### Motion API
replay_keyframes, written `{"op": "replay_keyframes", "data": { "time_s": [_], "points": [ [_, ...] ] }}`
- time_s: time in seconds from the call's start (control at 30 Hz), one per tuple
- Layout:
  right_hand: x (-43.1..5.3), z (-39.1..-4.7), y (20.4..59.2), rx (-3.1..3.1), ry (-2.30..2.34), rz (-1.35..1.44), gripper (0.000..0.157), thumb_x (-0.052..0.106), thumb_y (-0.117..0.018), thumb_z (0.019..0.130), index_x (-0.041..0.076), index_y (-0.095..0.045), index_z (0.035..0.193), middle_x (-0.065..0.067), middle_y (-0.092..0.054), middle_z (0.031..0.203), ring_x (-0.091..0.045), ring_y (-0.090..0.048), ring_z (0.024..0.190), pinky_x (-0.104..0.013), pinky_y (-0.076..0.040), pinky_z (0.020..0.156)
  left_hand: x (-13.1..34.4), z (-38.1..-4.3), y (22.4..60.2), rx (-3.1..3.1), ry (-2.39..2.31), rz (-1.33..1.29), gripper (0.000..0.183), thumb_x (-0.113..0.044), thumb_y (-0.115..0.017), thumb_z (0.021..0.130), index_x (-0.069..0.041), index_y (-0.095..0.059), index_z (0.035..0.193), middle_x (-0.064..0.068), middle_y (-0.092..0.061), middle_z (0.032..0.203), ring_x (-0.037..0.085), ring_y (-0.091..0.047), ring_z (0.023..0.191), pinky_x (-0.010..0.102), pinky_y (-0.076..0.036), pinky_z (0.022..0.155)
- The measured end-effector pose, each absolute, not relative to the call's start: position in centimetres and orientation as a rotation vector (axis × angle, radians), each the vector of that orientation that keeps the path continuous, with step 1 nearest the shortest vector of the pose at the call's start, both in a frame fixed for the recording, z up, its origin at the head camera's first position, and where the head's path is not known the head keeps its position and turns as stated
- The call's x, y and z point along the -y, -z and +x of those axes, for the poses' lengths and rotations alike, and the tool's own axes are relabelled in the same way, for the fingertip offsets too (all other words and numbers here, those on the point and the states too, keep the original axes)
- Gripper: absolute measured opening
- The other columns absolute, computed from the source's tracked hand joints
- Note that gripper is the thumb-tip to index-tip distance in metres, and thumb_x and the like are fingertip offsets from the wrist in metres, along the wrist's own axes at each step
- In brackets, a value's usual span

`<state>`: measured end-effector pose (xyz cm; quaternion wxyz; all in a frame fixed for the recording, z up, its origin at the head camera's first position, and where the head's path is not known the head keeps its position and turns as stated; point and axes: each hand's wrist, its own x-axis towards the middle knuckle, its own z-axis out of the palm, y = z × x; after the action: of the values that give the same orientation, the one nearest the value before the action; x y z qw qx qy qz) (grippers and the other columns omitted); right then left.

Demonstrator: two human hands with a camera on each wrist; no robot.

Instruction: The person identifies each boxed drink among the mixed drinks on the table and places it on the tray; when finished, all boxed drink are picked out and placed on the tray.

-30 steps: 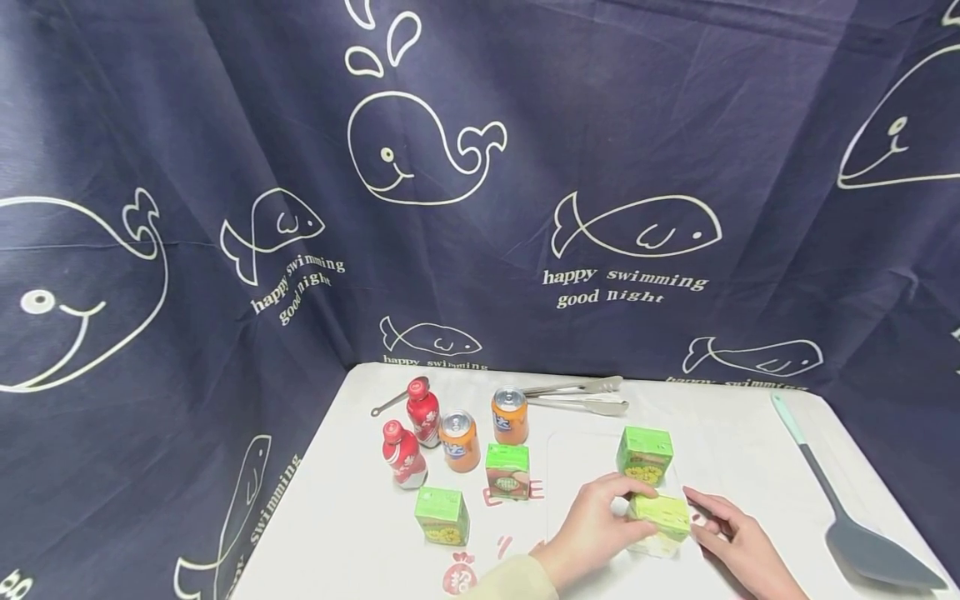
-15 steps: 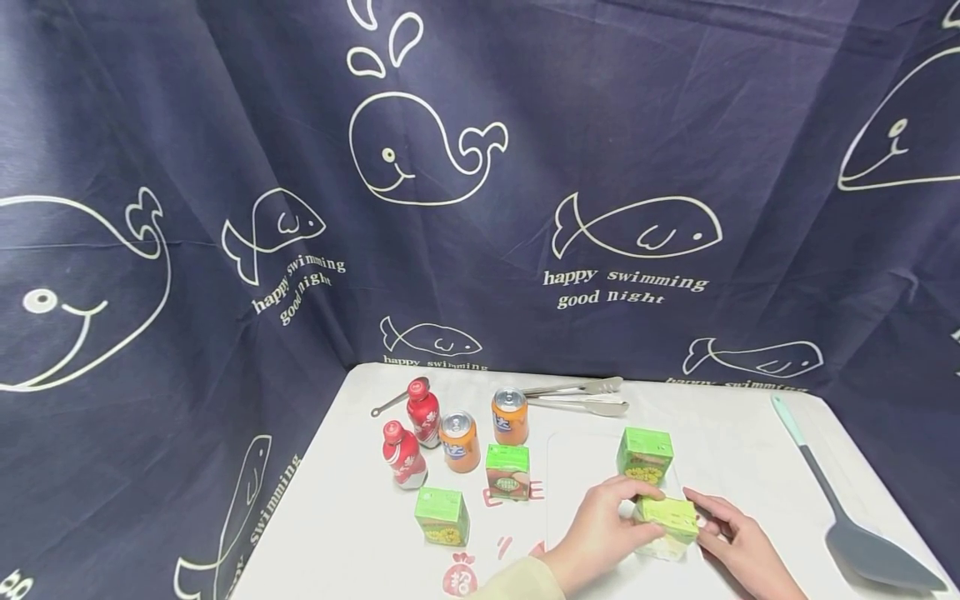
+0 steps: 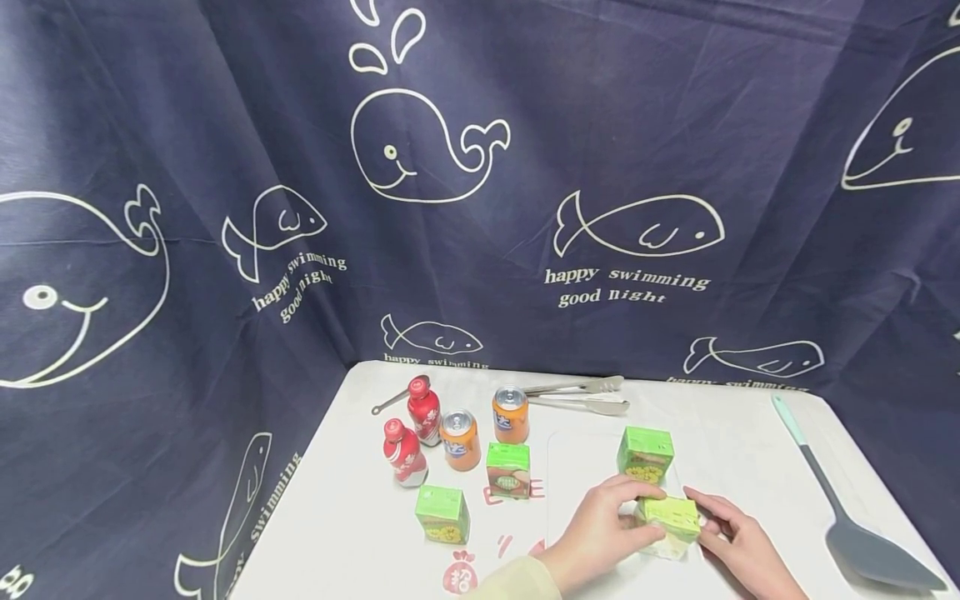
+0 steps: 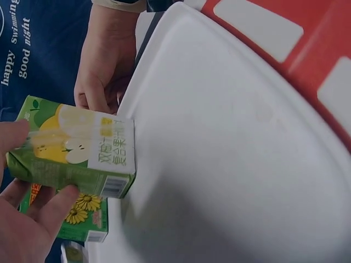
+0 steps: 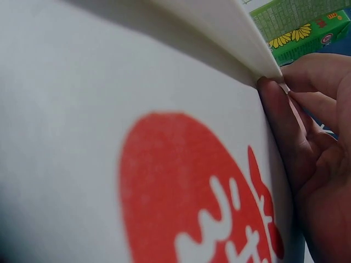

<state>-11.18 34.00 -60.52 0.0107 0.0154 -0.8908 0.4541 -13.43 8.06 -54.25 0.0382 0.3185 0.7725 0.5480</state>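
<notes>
The step in hand, as it seems, is the setting of a juice box (image 3: 672, 514) in its place on the white tray (image 3: 576, 471). The left hand (image 3: 606, 523) grasps this box, with the thumb on one side and the fingers on the other. The box is near the right edge of the tray, in front of a green box (image 3: 647, 450); whether its base fully touches the tray, one cannot tell. The right hand (image 3: 742, 535) pinches the rim of the tray just beside the box, as the right wrist view shows. The next move probably calls for a steady rim and a gentle loosening of the left fingers, so that the box stays upright and does not push the one behind.

The table has a white cover with red print. On its left part stand two red bottles (image 3: 405, 458), two orange cans (image 3: 459, 443) and two more boxes (image 3: 442, 517). Metal tools (image 3: 606, 407) lie at the back, and a grey spatula (image 3: 877, 554) with a pale green handle end lies at the right. Around the table hangs a dark blue curtain (image 3: 637, 100) with white whales, fish and words.
</notes>
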Motion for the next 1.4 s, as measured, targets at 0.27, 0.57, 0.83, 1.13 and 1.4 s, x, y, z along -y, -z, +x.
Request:
{"op": "replay_keyframes", "data": {
  "time_s": [0.27, 0.57, 0.83, 1.13, 1.4],
  "points": [
    [-33.9, -11.2, 60.5, 2.808, -1.339, 0.050, 0.051, 0.002, -0.075, 0.089, -0.001, -0.063, 0.139, -0.003, -0.060, 0.111, -0.005, -0.051, 0.085, -0.019, -0.042, 0.068, -5.6, -13.6, 53.6, -2.613, -1.437, 1.216, 0.054, -0.023, -0.082, 0.093, -0.022, -0.060, 0.142, -0.013, -0.060, 0.138, -0.002, -0.053, 0.127, 0.012, -0.045, 0.100],
    [-34.0, -11.3, 60.1, 2.848, -1.345, 0.036, 0.053, 0.001, -0.074, 0.090, -0.002, -0.061, 0.141, -0.018, -0.063, 0.128, 0.007, -0.051, 0.097, -0.004, -0.043, 0.079, -0.3, -13.2, 51.6, -2.631, -1.459, 1.190, 0.053, -0.030, -0.074, 0.100, -0.025, -0.054, 0.148, -0.015, -0.052, 0.147, 0.005, -0.048, 0.137, 0.026, -0.046, 0.109],
    [-34.3, -11.5, 59.7, 2.931, -1.335, -0.005, 0.050, 0.007, -0.069, 0.098, -0.001, -0.057, 0.146, -0.023, -0.059, 0.139, 0.010, -0.050, 0.101, -0.005, -0.044, 0.080, 4.7, -12.5, 50.4, -2.742, -1.481, 1.133, 0.052, -0.027, -0.076, 0.097, -0.022, -0.058, 0.146, -0.006, -0.054, 0.150, 0.012, -0.047, 0.140, 0.035, -0.048, 0.110],
    [-34.5, -11.5, 59.8, 2.914, -1.348, 0.009, 0.049, 0.007, -0.070, 0.098, -0.002, -0.058, 0.145, -0.025, -0.058, 0.139, 0.014, -0.049, 0.103, -0.003, -0.042, 0.082, 9.3, -12.1, 49.7, -2.811, -1.519, 0.985, 0.051, -0.024, -0.078, 0.096, -0.023, -0.060, 0.144, -0.003, -0.056, 0.148, 0.016, -0.050, 0.138, 0.041, -0.047, 0.112],
    [-34.4, -11.5, 60.2, 2.877, -1.345, 0.021, 0.051, 0.003, -0.072, 0.094, -0.002, -0.060, 0.143, -0.017, -0.062, 0.133, 0.006, -0.051, 0.097, -0.004, -0.043, 0.079, 12.6, -11.8, 49.8, -2.872, -1.537, 0.858, 0.053, -0.020, -0.083, 0.092, -0.023, -0.063, 0.141, -0.006, -0.054, 0.150, 0.018, -0.047, 0.142, 0.042, -0.042, 0.116]
  ]
}}
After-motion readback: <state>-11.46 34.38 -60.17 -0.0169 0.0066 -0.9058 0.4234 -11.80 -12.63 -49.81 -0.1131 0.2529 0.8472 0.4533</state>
